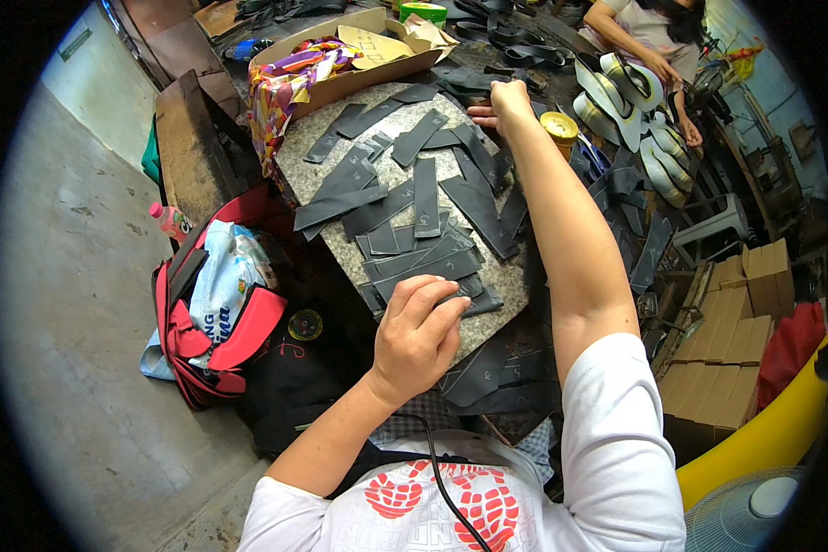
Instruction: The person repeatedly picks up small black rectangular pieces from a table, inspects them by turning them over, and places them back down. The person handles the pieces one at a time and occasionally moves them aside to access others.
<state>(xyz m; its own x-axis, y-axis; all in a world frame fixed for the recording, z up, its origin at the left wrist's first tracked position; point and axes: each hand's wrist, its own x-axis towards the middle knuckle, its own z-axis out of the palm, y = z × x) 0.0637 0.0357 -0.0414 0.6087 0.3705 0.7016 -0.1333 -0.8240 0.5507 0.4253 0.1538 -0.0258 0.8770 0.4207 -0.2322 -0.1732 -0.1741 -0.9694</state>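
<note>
Many flat black strips (426, 198), which look like leather or synthetic sheet with small pale marks, lie loosely overlapped on a speckled stone slab (511, 308). My left hand (419, 322) rests at the near end of the slab. Its fingers are bent and a little apart, their tips on a small stack of strips (437, 262). My right arm reaches across to the far right corner of the slab. There my right hand (506, 106) is closed, with thumb and forefinger together and other fingers stretched to the left. Whatever it may hold is too small or hidden to tell.
A cardboard box (368, 74) with colourful cloth stands beyond the slab. To the left is a red-and-black bag (225, 340). A yellow tub (559, 129) and pale shoe-shaped pieces (630, 101) lie right, near another person (649, 46). Cartons (727, 331) and a fan (754, 511) stand nearer.
</note>
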